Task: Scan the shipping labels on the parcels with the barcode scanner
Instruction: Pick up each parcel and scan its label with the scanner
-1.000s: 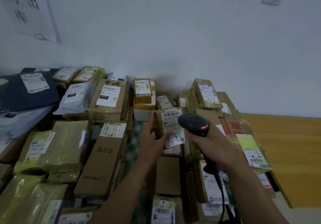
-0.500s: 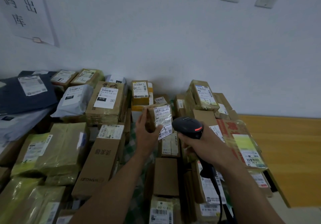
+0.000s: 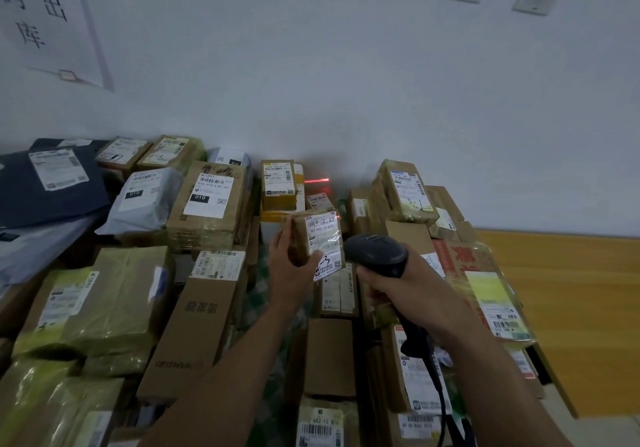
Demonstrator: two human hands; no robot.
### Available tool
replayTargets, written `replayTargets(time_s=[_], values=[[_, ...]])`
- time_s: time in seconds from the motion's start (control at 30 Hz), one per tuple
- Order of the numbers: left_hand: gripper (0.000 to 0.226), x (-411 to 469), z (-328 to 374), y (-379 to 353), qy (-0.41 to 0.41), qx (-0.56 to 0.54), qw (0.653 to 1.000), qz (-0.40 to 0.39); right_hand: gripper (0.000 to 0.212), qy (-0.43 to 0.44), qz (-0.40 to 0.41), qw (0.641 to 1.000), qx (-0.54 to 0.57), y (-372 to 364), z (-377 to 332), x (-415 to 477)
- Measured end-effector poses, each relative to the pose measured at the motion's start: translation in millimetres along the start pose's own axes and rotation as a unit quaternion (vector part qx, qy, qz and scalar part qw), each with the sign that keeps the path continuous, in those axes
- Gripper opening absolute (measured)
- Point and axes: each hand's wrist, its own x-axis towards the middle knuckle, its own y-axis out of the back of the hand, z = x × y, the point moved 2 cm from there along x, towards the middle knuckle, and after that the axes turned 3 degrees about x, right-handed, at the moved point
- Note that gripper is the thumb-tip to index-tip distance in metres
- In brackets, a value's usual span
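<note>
You've lifted the small brown parcel (image 3: 300, 238) higher off the pile (image 3: 204, 311) than it was a moment ago, and the barcode scanner (image 3: 377, 254) has come up with it, so its head now sits just right of the parcel. Your left hand (image 3: 291, 270) has its grip curled round the parcel's left edge, with the thumb pinching the lower front and lying across the bottom corner of the label (image 3: 323, 235). Your right hand (image 3: 405, 290) has its grip wrapped round the scanner's handle. The head hides the trigger finger, so I cannot tell whether it is pressing.

Watch the red beam (image 3: 317, 180). Its line falls on the wall (image 3: 346, 100) above and behind the parcel, just right of the yellow box (image 3: 278, 183), and only a red glint catches the label's top right corner. My judgement is that the scanner sits too far alongside the parcel and is aimed too high, so the beam skims over the barcode.

From here you could get no read at all, or the scanner could pick up the yellow box's label behind the parcel and log the wrong item. The shiny tape over the parcel's label is throwing glare, which may also spoil the read, as may your thumb on that corner. The cable (image 3: 440, 394) trails over boxes below and to the right of the parcel and could snag as you re-aim
</note>
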Motion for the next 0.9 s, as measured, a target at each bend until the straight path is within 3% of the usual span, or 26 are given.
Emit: replayTargets(time_s=[0.17,0.43,0.57,0.7,0.9], values=[[0.083,21,-7,-8,0.036,-0.061,0.997,-0.016,0.024,0.033,0.04,0.998,-0.043,26,-1,14],[0.079,88,-7,-65,0.057,-0.02,0.993,-0.099,0.042,-0.051,0.055,0.995,-0.069,38,39,62],[0.085,110,-31,-90,0.117,-0.043,0.978,-0.169,0.039,-0.074,0.06,0.994,-0.054,37,56,75],[0.08,113,-48,-104,0.175,-0.034,0.963,-0.2,0.028,-0.07,0.056,0.995,-0.051,40,59,79],[0.059,116,-59,-107,0.174,0.053,0.955,-0.233,0.043,-0.092,0.069,0.992,-0.061,38,69,88]])
